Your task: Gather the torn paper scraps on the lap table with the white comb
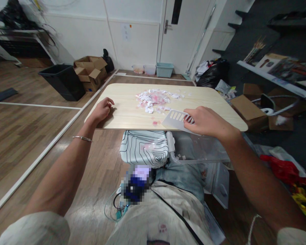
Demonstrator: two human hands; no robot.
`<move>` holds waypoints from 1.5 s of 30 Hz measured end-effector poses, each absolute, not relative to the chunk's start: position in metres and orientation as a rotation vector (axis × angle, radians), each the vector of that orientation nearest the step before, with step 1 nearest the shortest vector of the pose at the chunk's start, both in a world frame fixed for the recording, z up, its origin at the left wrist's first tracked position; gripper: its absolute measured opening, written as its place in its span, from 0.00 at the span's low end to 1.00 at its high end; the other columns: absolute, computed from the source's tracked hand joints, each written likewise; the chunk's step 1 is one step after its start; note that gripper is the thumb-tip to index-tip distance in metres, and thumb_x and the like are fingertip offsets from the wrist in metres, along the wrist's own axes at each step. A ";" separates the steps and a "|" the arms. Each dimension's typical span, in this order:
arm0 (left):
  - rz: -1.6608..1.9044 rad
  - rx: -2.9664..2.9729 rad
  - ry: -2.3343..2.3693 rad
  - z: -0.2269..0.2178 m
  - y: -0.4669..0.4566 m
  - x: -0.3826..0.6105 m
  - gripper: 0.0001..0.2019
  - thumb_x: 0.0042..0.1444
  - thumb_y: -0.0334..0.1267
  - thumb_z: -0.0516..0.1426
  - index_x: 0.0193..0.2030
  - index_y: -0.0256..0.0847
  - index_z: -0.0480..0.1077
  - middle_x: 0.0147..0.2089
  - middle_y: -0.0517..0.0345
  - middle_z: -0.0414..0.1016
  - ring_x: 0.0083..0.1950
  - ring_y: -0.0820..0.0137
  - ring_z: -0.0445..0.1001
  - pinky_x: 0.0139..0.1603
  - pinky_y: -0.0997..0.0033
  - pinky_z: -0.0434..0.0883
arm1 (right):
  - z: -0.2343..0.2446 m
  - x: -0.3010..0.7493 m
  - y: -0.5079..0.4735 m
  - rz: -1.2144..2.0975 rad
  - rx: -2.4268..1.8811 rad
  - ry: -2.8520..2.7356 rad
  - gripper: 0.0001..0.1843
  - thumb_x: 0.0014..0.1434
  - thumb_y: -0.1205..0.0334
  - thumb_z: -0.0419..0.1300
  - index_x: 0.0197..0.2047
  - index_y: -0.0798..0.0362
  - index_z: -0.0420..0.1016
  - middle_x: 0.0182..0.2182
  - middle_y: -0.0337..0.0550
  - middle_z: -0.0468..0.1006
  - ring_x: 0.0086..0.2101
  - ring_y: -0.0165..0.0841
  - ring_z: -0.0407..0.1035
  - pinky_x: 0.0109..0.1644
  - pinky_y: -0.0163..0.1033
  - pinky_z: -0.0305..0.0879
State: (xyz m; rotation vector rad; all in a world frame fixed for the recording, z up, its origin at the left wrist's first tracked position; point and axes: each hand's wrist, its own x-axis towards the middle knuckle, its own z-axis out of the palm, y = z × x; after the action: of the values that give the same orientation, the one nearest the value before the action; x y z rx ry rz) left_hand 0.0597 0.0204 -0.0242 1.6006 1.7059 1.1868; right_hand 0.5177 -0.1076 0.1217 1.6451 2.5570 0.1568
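Observation:
A pile of small white and pink paper scraps lies on the light wooden table. My right hand is closed on a white slotted plastic scraper, held flat on the table at its near edge, just short of the scraps. A few pink bits lie beside the scraper. My left hand rests on the table's left edge with its fingers curled loosely, and nothing shows in it. A clear plastic bin sits below the table's near edge, under my right hand.
A patterned cushion sits under the table by my knees. Cardboard boxes and a black bin stand on the floor at the back left. Black bags, boxes and shelves crowd the right side. A white door is behind.

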 end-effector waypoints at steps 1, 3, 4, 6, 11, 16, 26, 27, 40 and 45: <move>1.177 1.617 1.702 -0.024 0.022 0.060 0.15 0.40 0.34 0.58 0.38 0.49 0.73 0.29 0.62 0.69 0.33 0.62 0.67 0.33 0.67 0.62 | 0.122 0.518 -0.108 0.155 1.646 2.558 0.11 0.72 0.64 0.62 0.48 0.54 0.87 0.38 0.54 0.89 0.34 0.42 0.76 0.38 0.44 0.51; 1.180 1.658 1.696 -0.024 0.023 0.061 0.12 0.39 0.34 0.58 0.34 0.48 0.72 0.29 0.60 0.69 0.34 0.61 0.67 0.33 0.66 0.63 | 0.121 0.518 -0.108 0.160 1.639 2.570 0.11 0.72 0.63 0.62 0.48 0.54 0.87 0.37 0.54 0.89 0.34 0.42 0.76 0.38 0.44 0.51; 1.198 1.671 1.699 -0.024 0.024 0.061 0.10 0.39 0.34 0.58 0.32 0.48 0.71 0.29 0.59 0.70 0.34 0.61 0.67 0.34 0.65 0.64 | 0.121 0.518 -0.108 0.165 1.634 2.575 0.11 0.72 0.63 0.62 0.48 0.54 0.87 0.37 0.54 0.89 0.34 0.42 0.76 0.38 0.44 0.51; 1.238 1.682 1.708 -0.022 0.023 0.064 0.08 0.39 0.35 0.57 0.30 0.48 0.71 0.29 0.57 0.71 0.35 0.60 0.68 0.35 0.64 0.65 | 0.121 0.518 -0.108 0.173 1.633 2.579 0.11 0.71 0.63 0.62 0.48 0.53 0.87 0.37 0.54 0.89 0.34 0.43 0.76 0.38 0.44 0.51; 1.222 1.614 1.746 -0.018 0.019 0.067 0.06 0.39 0.39 0.56 0.27 0.48 0.72 0.22 0.61 0.63 0.27 0.63 0.62 0.30 0.64 0.58 | 0.119 0.520 -0.109 0.186 1.614 2.584 0.10 0.71 0.62 0.63 0.48 0.52 0.87 0.36 0.53 0.88 0.34 0.43 0.76 0.38 0.45 0.51; 1.179 1.618 1.690 -0.017 0.019 0.063 0.03 0.33 0.41 0.56 0.19 0.49 0.65 0.19 0.60 0.58 0.25 0.66 0.56 0.29 0.64 0.50 | 0.118 0.521 -0.111 0.208 1.584 2.586 0.11 0.71 0.62 0.63 0.49 0.52 0.87 0.36 0.53 0.88 0.34 0.43 0.77 0.38 0.45 0.50; 1.161 1.593 1.517 -0.024 0.018 0.057 0.12 0.31 0.41 0.57 0.14 0.50 0.53 0.17 0.61 0.49 0.23 0.70 0.48 0.27 0.63 0.47 | 0.116 0.521 -0.115 0.241 1.568 2.552 0.12 0.74 0.61 0.61 0.51 0.52 0.87 0.38 0.55 0.89 0.36 0.45 0.78 0.38 0.46 0.48; 1.150 1.596 1.519 -0.025 0.018 0.056 0.12 0.31 0.41 0.57 0.14 0.50 0.53 0.17 0.61 0.49 0.23 0.70 0.48 0.27 0.63 0.47 | 0.116 0.522 -0.116 0.237 1.571 2.551 0.12 0.74 0.61 0.61 0.51 0.52 0.87 0.38 0.55 0.89 0.36 0.45 0.78 0.38 0.46 0.48; 1.155 1.707 1.530 -0.021 0.020 0.055 0.10 0.33 0.43 0.57 0.14 0.50 0.56 0.17 0.60 0.52 0.24 0.69 0.51 0.27 0.64 0.47 | 0.123 0.519 -0.116 0.289 1.638 2.539 0.12 0.74 0.62 0.62 0.52 0.53 0.87 0.39 0.54 0.89 0.36 0.43 0.77 0.38 0.45 0.47; 1.189 1.653 1.589 -0.017 0.018 0.060 0.05 0.33 0.43 0.56 0.15 0.48 0.63 0.17 0.59 0.55 0.24 0.68 0.54 0.27 0.65 0.50 | 0.117 0.516 -0.114 0.287 1.613 2.506 0.13 0.75 0.61 0.61 0.53 0.53 0.87 0.40 0.55 0.90 0.37 0.44 0.78 0.38 0.45 0.47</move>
State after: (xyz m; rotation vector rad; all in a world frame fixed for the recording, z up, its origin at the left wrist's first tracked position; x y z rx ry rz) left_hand 0.0601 0.0177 -0.0166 1.6529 1.5887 1.1893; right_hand 0.5155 -0.1135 0.1174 1.6131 2.5060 0.2868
